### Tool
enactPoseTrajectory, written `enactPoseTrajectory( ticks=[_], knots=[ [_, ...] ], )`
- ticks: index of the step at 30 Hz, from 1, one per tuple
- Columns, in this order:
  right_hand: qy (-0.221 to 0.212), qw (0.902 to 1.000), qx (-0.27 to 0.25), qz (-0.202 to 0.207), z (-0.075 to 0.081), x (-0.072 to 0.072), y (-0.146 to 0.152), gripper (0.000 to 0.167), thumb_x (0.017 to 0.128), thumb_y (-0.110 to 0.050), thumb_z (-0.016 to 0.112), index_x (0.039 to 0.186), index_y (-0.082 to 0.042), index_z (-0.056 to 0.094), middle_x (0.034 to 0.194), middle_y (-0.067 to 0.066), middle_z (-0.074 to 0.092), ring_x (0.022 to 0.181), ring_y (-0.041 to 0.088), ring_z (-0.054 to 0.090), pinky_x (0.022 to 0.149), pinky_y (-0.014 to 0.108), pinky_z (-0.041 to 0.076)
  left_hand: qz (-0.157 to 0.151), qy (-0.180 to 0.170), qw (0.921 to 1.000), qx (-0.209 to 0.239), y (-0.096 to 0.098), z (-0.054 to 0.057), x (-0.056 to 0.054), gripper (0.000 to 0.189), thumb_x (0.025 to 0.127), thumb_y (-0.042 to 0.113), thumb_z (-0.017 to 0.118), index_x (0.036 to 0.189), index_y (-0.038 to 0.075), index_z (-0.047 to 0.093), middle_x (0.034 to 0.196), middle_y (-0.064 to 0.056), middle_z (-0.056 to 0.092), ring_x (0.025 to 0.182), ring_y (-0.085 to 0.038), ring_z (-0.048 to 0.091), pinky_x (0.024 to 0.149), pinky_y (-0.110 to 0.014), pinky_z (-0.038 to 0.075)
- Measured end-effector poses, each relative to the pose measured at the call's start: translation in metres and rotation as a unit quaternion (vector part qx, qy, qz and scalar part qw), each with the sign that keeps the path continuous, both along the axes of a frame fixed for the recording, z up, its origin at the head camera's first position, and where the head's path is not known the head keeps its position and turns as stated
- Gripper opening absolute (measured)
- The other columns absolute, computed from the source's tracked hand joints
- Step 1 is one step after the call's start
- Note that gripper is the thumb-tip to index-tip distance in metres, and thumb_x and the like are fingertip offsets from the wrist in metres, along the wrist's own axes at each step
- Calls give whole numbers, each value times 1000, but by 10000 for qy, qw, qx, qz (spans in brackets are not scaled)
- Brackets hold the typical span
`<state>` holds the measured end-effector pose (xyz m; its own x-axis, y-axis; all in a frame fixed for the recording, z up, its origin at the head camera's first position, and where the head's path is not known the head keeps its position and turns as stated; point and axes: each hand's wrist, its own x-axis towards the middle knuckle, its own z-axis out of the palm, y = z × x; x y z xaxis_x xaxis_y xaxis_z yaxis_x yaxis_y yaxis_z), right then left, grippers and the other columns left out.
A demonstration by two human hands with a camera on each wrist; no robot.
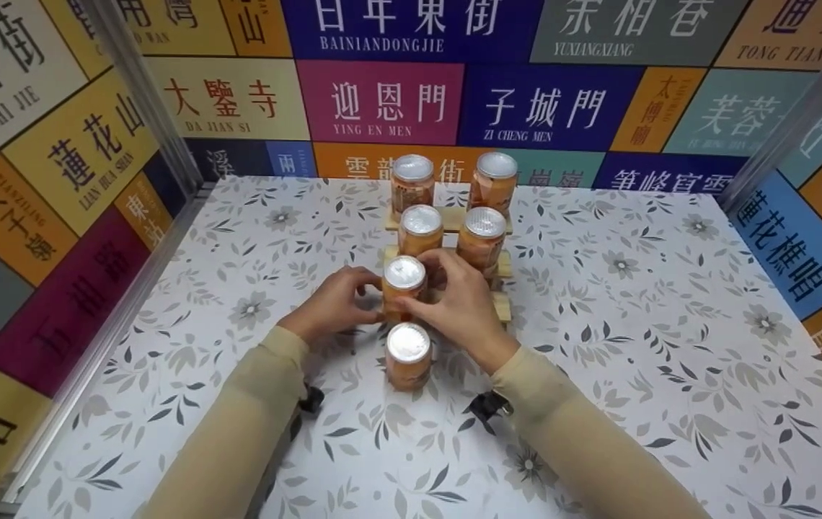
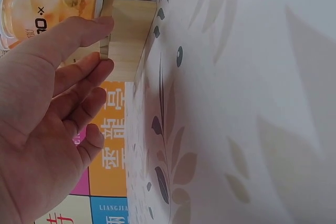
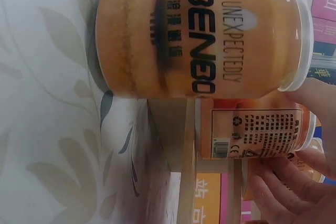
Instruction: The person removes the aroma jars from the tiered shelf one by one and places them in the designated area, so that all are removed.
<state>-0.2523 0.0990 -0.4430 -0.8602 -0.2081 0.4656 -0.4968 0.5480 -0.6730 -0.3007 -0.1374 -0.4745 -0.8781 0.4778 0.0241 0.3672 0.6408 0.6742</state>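
Observation:
My right hand point(image 1: 460, 299) holds an orange drink can point(image 1: 404, 272) with a silver lid, its thumb in front and its fingers around the far side. This can point(image 3: 252, 135) stands upright on the lowest step of a wooden stepped stand point(image 1: 502, 306). At the can's left is my left hand point(image 1: 335, 303); in the left wrist view, its thumb and index finger pinch the end of the step's board point(image 2: 104, 50) at the can's base, the other fingers loosely curled. Nearest to me, another can point(image 1: 408, 367) stands upright on the table, just in front of the stand.
Two cans stand on the middle step, a left one point(image 1: 421, 231) and a right one point(image 1: 482, 241). Two more, left point(image 1: 412, 184) and right point(image 1: 493, 184), are at the back step. A patterned table point(image 1: 634, 324) meets sign-covered walls point(image 1: 382, 101) behind and at both sides.

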Motion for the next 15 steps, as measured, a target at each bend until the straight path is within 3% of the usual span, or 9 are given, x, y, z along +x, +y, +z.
enactPoseTrajectory(
  ticks=[5, 15],
  knots=[
    [-74, 9999, -74, -106, -1, 3, 2, 57, 75, -37, 93, 120, -14, 65, 110, -4, 69, 100, 9, 66, 88, 29, 57, 27, -103, 9999, -60, 3, -1, -1, 49, 80, 24, 87, 126, 15, 73, 122, -2, 69, 108, -23, 58, 90, -38, 50],
    [-117, 9999, -21, -59, 0, 4, 6, 60, 75, -34, 93, 123, -13, 64, 116, -1, 69, 105, 13, 67, 94, 33, 56, 101, -73, 9999, 16, 1, 0, 1, 51, 78, 20, 87, 125, 11, 72, 122, -6, 69, 109, -28, 59, 90, -39, 50]
  ],
)
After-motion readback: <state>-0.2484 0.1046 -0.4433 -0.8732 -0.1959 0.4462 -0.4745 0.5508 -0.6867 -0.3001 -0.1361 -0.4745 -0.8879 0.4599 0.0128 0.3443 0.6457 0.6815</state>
